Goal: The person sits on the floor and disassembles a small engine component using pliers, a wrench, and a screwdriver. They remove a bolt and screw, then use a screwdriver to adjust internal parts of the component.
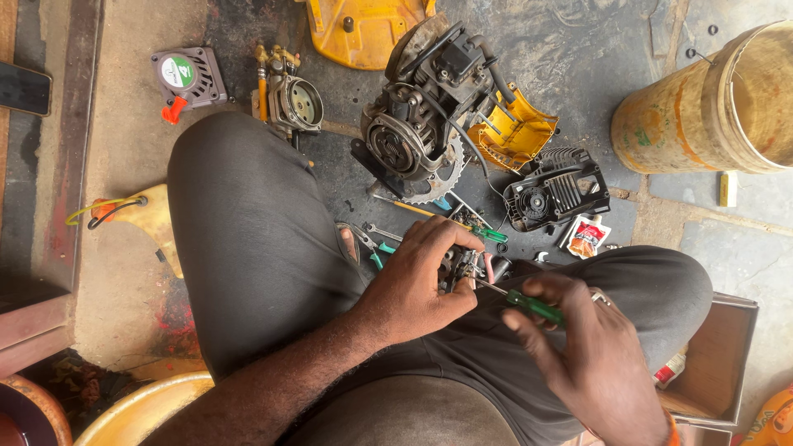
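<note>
My left hand grips a small metal engine part, perhaps a carburettor, held over my lap between my knees. My right hand holds a green-handled screwdriver whose shaft points left into that part. A ring sits on a finger of the right hand. Most of the small part is hidden by my left fingers.
On the floor ahead lie a stripped small engine, yellow covers, a black fan housing, a grey recoil starter, a cylinder piece, pliers and loose tools. A yellow bucket stands right; a cardboard box sits by my right knee.
</note>
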Motion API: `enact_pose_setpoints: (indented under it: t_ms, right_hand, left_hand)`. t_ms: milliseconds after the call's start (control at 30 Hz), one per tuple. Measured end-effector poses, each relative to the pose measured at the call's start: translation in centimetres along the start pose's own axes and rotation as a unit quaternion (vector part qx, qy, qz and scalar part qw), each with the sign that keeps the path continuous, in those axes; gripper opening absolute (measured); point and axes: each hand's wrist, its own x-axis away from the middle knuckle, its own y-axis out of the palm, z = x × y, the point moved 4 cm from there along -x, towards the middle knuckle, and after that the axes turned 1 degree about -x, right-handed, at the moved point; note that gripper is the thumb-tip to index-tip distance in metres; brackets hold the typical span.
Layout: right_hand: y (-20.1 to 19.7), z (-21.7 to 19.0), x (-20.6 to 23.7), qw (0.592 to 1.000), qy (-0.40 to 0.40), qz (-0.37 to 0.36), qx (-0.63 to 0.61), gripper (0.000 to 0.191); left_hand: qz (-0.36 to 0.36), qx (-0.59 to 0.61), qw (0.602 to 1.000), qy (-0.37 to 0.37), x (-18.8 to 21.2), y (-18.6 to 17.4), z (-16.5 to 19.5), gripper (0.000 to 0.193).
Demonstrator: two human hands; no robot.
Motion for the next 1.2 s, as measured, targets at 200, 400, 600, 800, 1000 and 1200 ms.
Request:
enact_pose_setpoints:
  t_ms: [200,400,600,800,1000,1200]
  right_hand:
    - [-0.4,-0.3,-0.4,0.995,0.027,0.027,0.097,0.025]
    - [-0.2,-0.5,-0.5,1.0,-0.006,0.019,0.01,0.033]
    - [0.3,0.8,0.1,0.99,0.075,-0.022,0.116,0.024]
    - [0.0,0.5,0.2,0.999,0.004,0.0,0.038,0.033]
    - [0.1,0.2,0.2,0.994,0.019,0.013,0.108,0.021]
    - [0.3,0.1,0.2,0.999,0.016,0.002,0.033,0.032]
  left_hand:
    - [-0.005,-0.006,1.0,0.008,0.0,0.3,0.2,0.041]
    - [0.003,-0.006,1.0,0.008,0.0,0.0,-0.1,0.043]
    - [-0.008,-0.005,1.0,0.001,0.0,0.3,0.0,0.042]
    - [0.004,-0.002,1.0,0.008,0.1,-0.1,0.1,0.041]
    - [-0.004,-0.012,1.0,0.001,0.1,0.2,0.1,0.042]
    - [0.0,-0.004,1.0,0.0,0.1,0.0,-0.2,0.043]
